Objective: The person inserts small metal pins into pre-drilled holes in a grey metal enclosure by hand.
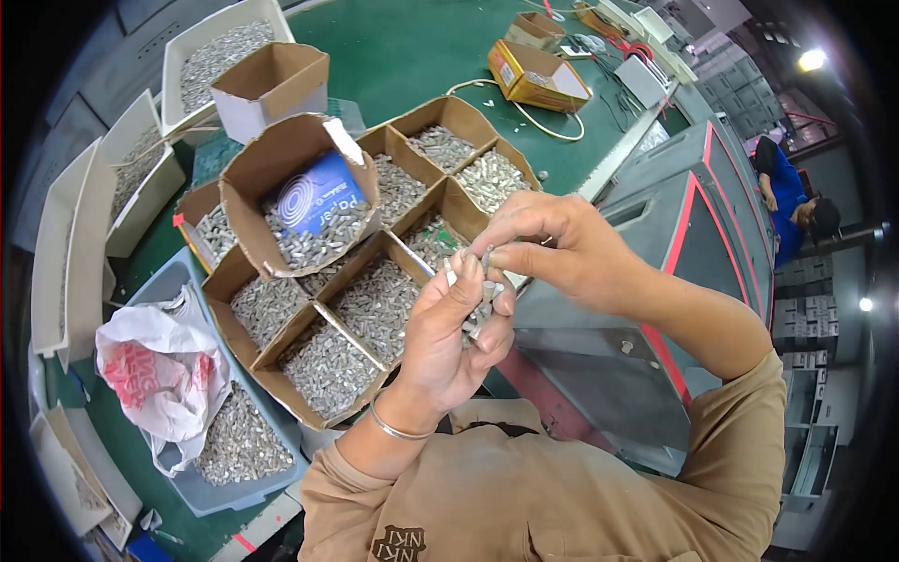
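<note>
My left hand (438, 351), palm up with fingers curled, cradles several small grey cylindrical metal pieces (479, 318). Just above it, my right hand (576, 251) pinches one small grey piece (487, 255) between thumb and forefinger, close to the left thumb tip. Both hands are over the right edge of a divided cardboard box (292, 401), whose compartments hold many similar pieces. A smaller cardboard box (245, 229) rests tilted on top of it, with more pieces and a blue printed card (323, 192) inside.
Left of the divided box, a blue-grey plastic bin (229, 501) holds pieces and a crumpled white bag (164, 375). White trays (70, 244) line the far left. A yellow carton (538, 80) and cables lie farther back on the green table (403, 56). Grey red-edged cabinets (646, 244) stand right; a person in blue (787, 211) is beyond.
</note>
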Demonstrator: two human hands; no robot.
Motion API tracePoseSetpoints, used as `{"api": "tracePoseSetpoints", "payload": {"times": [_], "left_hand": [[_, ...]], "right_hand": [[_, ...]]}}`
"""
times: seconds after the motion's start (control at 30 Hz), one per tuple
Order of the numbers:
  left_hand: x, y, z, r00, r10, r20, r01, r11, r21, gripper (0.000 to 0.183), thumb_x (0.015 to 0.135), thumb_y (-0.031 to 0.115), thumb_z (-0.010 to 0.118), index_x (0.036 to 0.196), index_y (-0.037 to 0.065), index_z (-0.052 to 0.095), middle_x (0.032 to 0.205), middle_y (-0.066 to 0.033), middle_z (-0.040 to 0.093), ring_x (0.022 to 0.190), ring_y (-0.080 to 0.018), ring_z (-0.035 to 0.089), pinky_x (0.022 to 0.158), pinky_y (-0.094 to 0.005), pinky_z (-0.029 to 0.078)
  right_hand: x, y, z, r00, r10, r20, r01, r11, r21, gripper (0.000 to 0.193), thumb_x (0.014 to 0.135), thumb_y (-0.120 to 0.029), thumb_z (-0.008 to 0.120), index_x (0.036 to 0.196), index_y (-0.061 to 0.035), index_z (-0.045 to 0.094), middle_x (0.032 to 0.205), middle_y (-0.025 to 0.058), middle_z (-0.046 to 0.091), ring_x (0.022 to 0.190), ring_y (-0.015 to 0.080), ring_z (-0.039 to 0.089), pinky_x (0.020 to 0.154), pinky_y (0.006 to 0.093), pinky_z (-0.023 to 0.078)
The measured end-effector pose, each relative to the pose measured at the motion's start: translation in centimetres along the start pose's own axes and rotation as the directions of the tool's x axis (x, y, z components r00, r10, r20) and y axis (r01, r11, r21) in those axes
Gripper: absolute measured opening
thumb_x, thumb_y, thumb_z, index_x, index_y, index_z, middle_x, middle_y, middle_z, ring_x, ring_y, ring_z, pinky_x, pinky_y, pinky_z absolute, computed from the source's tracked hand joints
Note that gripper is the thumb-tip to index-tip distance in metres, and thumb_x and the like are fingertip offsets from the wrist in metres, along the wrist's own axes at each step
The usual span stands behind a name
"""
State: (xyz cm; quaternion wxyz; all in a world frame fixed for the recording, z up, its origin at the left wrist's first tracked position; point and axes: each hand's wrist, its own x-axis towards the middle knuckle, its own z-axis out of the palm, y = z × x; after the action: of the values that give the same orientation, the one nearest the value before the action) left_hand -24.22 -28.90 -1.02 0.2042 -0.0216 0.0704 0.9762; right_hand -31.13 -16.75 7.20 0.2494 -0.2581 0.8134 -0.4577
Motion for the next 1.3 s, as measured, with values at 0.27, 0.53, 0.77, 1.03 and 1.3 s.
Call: {"api": "tracePoseSetpoints", "payload": {"times": [0.27,0.53,0.77,1.03,1.3], "left_hand": [[1.9,-1.0,0.0,0.998,-0.032,-0.053,0.035,0.998,0.044,0.022,0.087,0.023,0.036,0.088,0.003,0.045,0.073,-0.0091,0.052,0.055,-0.0154,0.051,0.043,-0.0247,0.041],[2.3,-0.9,-0.2,0.997,-0.029,-0.077,0.024,0.998,-0.058,0.036,0.083,0.021,0.030,0.106,-0.002,0.045,0.102,-0.0117,0.053,0.093,-0.0220,0.052,0.082,-0.0359,0.041],[2.7,-1.9,-0.7,0.995,-0.042,-0.085,0.027,0.984,-0.174,0.028,0.083,0.023,0.036,0.099,0.005,0.051,0.090,-0.0015,0.054,0.081,-0.0129,0.050,0.072,-0.0275,0.040],[2.7,-2.0,0.6,0.988,-0.031,-0.151,0.003,0.983,-0.182,0.023,0.085,0.025,0.037,0.087,0.007,0.052,0.083,-0.0008,0.052,0.077,-0.0109,0.048,0.068,-0.0250,0.038],[3.3,-2.2,0.8,0.972,-0.077,-0.224,0.040,0.985,-0.165,0.023,0.085,0.025,0.037,0.090,0.007,0.051,0.080,-0.0007,0.050,0.075,-0.0110,0.045,0.068,-0.0258,0.035]], "right_hand": [[-0.4,0.0,-2.0,0.987,-0.103,0.121,0.150,0.855,-0.497,0.017,0.073,-0.002,0.052,0.090,-0.0016,0.058,0.078,0.0082,0.053,0.071,0.0191,0.052,0.064,0.0263,0.042],[-0.4,0.2,-2.0,0.964,-0.267,0.006,0.240,0.855,-0.460,0.009,0.073,-0.009,0.051,0.079,-0.0052,0.057,0.071,0.0091,0.050,0.067,0.0272,0.052,0.057,0.0350,0.041],[-1.1,0.6,0.0,0.986,-0.143,0.087,0.166,0.768,-0.619,0.010,0.071,-0.007,0.056,0.081,-0.0069,0.056,0.070,0.0068,0.048,0.064,0.0225,0.051,0.054,0.0302,0.042],[-1.2,0.8,0.5,0.990,-0.127,0.064,0.136,0.712,-0.689,0.010,0.069,-0.009,0.057,0.078,-0.0079,0.054,0.071,0.0063,0.048,0.063,0.0237,0.051,0.054,0.0317,0.041],[-1.5,1.0,-0.4,0.988,-0.109,0.110,0.154,0.688,-0.709,0.012,0.066,-0.006,0.057,0.078,-0.0059,0.054,0.071,0.0072,0.048,0.065,0.0240,0.051,0.056,0.0316,0.041]]}}
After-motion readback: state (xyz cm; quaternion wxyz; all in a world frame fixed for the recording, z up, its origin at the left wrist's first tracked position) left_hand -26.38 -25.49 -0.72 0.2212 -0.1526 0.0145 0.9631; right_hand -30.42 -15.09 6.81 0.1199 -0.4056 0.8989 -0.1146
